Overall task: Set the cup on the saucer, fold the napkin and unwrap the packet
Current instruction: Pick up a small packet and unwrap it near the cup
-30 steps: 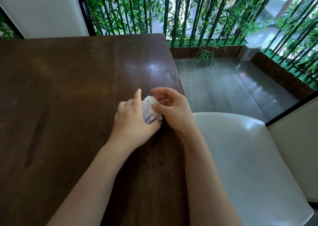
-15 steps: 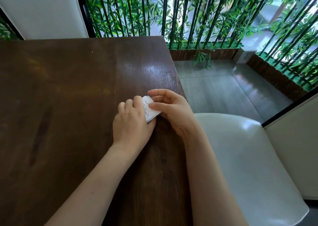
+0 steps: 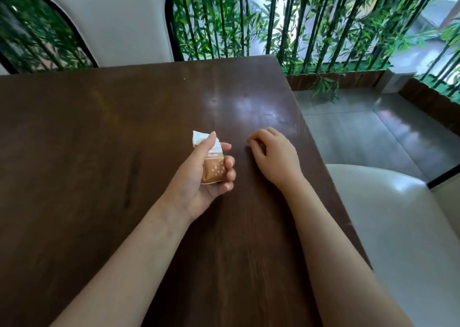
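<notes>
Brown packet (image 3: pixel 214 170) now in left hand (image 3: pixel 191 178) alone.

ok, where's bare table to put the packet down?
Widest bare table lies left of the left hand, which holds the packet. More lies between both hands and the far edge by the white chair back. Tightest: the gap between the hands, and the right hand by the right edge.
</notes>
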`<state>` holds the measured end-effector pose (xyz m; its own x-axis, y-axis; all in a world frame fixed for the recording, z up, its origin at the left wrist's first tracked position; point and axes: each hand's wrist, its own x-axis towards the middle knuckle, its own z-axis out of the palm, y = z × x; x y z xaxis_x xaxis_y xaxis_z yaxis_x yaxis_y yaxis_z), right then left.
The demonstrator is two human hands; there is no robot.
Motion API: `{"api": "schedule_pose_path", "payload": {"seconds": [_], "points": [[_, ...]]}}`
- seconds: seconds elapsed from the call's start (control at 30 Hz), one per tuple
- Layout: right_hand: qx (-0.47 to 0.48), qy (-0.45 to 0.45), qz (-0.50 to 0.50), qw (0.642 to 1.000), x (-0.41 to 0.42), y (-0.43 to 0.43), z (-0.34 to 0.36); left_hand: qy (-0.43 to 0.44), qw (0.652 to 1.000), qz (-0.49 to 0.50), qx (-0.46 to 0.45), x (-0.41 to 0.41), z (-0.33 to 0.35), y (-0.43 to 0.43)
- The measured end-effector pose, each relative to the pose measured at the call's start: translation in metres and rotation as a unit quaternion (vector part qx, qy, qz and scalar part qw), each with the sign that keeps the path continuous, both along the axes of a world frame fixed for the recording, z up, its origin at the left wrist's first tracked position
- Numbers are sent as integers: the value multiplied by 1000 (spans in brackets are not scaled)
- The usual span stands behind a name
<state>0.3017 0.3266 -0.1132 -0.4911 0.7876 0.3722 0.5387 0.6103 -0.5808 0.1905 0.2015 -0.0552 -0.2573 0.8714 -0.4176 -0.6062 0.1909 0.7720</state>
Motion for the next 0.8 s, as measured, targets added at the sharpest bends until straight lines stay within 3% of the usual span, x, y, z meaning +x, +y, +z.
{"api": "schedule_pose_path", "payload": {"seconds": [0.1,0.2,0.33,0.53,0.6,0.7,0.8], "points": [[50,-52,28,997,-1,-2,-1,-116,993,0,17,-12,11,-24],[68,-104,14,992,-4,-8,3,-173,984,-15,31,-22,28,-54],[13,-157,13,987,-8,-26,21,-188,980,-50,44,-34,56,-96],[-42,-278,128,951,-40,-115,79,-149,985,-56,62,-43,99,-151],[-116,-241,176,947,-49,-147,111,-138,986,-61,74,-47,116,-170],[-260,-30,253,931,-57,-194,170,-108,988,-74,87,-58,142,-204],[-275,59,345,895,-65,-242,227,-69,989,-84,98,-67,163,-246]]}}
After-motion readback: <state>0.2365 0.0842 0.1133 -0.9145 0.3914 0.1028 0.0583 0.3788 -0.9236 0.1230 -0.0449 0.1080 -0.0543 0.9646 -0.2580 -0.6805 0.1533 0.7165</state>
